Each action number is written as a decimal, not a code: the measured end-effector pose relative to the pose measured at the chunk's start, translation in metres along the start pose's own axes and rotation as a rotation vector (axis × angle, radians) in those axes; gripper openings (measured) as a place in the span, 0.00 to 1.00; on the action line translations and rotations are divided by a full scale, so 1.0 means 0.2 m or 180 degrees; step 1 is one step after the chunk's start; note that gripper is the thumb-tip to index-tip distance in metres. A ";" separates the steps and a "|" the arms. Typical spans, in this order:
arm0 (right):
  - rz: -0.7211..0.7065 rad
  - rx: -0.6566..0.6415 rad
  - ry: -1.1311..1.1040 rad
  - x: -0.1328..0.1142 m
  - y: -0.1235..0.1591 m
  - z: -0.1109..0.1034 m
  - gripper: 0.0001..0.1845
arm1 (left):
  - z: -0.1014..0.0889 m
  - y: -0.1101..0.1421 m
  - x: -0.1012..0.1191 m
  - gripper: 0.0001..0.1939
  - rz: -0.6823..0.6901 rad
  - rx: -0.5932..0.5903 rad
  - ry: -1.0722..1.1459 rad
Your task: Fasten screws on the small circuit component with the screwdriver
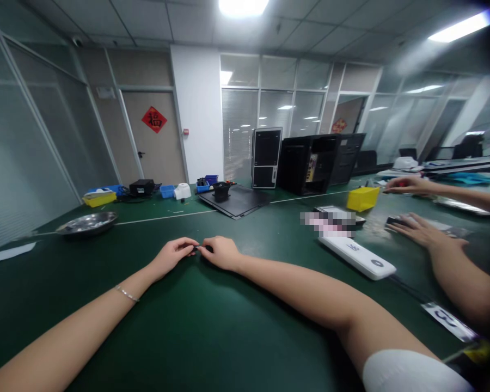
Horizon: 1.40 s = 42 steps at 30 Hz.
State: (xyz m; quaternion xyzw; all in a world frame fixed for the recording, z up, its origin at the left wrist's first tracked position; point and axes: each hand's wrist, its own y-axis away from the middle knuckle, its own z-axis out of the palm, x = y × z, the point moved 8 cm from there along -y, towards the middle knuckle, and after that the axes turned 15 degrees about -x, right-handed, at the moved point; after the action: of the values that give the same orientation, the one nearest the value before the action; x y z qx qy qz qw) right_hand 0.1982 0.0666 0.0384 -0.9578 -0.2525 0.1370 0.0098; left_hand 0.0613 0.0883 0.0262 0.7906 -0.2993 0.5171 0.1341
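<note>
Both my hands meet on the green table (pixel 196 326) in front of me. My left hand (pixel 173 255) and my right hand (pixel 221 252) have their fingers pinched together around a small dark object (pixel 200 248) held between them, too small to name. A thin bracelet (pixel 126 293) is on my left wrist.
A white power strip (pixel 357 257) lies to the right. Another person's hands (pixel 412 228) rest at the right near a yellow bin (pixel 362 198). A metal bowl (pixel 87 222) sits at the left. Black computer cases (pixel 310 163), a black panel (pixel 237 200) and blue bins (pixel 167 191) stand at the back.
</note>
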 end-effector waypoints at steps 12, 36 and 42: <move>0.0000 0.0027 0.0028 0.00 0.00 0.00 0.17 | 0.00 0.00 0.00 0.18 0.0030 -0.0010 0.0029; -0.0020 -0.0005 0.0109 0.00 -0.01 0.01 0.17 | 0.00 -0.01 -0.01 0.18 0.0080 -0.0043 0.0054; -0.0035 0.0006 0.0163 0.00 0.00 0.00 0.16 | 0.00 -0.01 0.00 0.17 0.0127 0.0004 -0.0029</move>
State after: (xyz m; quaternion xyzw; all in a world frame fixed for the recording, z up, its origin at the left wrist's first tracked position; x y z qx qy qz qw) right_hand 0.1975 0.0657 0.0380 -0.9596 -0.2573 0.1127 0.0180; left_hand 0.0634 0.0904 0.0253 0.7869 -0.3153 0.5162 0.1218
